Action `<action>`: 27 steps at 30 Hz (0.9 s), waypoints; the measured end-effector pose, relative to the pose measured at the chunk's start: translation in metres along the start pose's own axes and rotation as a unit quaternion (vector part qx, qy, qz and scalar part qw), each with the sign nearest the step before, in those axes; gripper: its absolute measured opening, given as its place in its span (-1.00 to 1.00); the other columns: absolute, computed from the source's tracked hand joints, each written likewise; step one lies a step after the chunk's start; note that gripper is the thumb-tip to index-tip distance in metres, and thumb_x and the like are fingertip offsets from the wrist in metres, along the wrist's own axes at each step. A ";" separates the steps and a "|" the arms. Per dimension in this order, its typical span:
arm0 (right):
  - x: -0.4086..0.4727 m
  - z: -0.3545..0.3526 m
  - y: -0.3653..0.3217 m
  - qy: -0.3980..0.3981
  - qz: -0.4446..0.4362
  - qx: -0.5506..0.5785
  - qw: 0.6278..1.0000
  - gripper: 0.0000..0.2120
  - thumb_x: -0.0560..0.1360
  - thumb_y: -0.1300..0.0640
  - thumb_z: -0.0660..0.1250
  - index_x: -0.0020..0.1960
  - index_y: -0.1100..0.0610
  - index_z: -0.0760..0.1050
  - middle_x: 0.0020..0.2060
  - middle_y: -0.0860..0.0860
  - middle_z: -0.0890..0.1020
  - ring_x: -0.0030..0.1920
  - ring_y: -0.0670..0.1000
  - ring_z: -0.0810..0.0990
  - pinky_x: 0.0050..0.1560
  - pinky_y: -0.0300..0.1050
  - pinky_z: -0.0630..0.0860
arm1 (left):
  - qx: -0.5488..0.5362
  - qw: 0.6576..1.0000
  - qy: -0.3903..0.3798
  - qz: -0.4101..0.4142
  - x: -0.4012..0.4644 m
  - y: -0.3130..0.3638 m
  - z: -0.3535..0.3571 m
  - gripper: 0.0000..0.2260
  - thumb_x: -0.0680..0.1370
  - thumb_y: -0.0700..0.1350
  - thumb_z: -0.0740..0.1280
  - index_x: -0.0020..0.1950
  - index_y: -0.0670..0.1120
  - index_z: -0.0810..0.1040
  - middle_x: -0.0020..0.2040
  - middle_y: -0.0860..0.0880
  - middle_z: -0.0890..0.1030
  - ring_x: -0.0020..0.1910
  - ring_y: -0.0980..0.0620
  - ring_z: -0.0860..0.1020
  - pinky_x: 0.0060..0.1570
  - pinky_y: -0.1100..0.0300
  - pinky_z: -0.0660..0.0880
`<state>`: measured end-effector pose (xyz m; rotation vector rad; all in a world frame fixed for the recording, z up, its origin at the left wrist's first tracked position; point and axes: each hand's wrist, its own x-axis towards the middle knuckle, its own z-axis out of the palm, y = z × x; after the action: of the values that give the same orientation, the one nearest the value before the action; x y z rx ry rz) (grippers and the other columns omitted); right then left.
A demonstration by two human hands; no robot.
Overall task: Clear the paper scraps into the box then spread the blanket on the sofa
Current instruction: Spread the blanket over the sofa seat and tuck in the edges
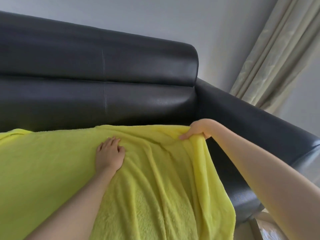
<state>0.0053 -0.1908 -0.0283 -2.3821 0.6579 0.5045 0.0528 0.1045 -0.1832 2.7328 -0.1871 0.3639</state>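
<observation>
Here, two bare hands worked a yellow blanket [155, 179] over the seat of a black leather sofa [121, 70].

The blanket covered the seat from the left edge of view across to the armrest on the right, its far edge lying along the foot of the backrest, with long folds running through its right half. The left hand [110, 155] rested palm down on the fabric near that far edge, fingers loosely bent against the pile and holding nothing. The right hand [195, 130] pinched the blanket's far right corner, fingers curled over a bunched fold, lifting it beside the armrest. A pale curtain [277, 54] hung behind the sofa on the right.
</observation>
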 end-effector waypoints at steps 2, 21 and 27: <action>0.006 -0.019 -0.001 0.215 -0.069 -0.074 0.971 -0.49 0.36 -0.01 0.53 0.21 0.17 0.48 0.10 0.12 0.58 0.07 0.14 0.57 0.10 0.06 0.55 | 0.004 1.000 0.002 0.003 0.000 -0.001 0.000 -0.56 0.64 0.03 -0.01 0.51 0.01 0.27 0.52 0.02 0.24 0.51 0.06 0.16 0.51 0.08 0.05; 0.010 0.027 0.033 0.030 0.103 -0.202 0.974 -0.61 0.47 0.21 0.44 0.25 0.26 0.45 -0.22 0.10 0.57 -0.26 0.01 0.59 0.15 -0.06 0.57 | -0.002 1.000 -0.001 0.009 0.001 0.000 0.001 -0.57 0.63 0.02 0.02 0.49 -0.01 0.30 0.51 0.01 0.27 0.52 0.05 0.16 0.50 0.06 0.05; 0.007 0.004 0.025 0.110 0.022 -0.304 0.946 -0.88 0.53 0.16 0.34 -0.13 0.21 0.49 -0.35 0.02 0.49 -0.33 -0.03 0.49 -0.19 -0.18 0.52 | 0.011 0.999 -0.048 0.023 0.005 -0.006 -0.005 -0.54 0.64 0.07 -0.04 0.54 0.04 0.17 0.56 0.04 0.14 0.54 0.07 0.07 0.51 0.08 0.00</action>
<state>-0.0042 -0.2078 -0.0461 -3.0452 0.7313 0.5171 0.0572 0.1117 -0.1800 2.7740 -0.2729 0.2490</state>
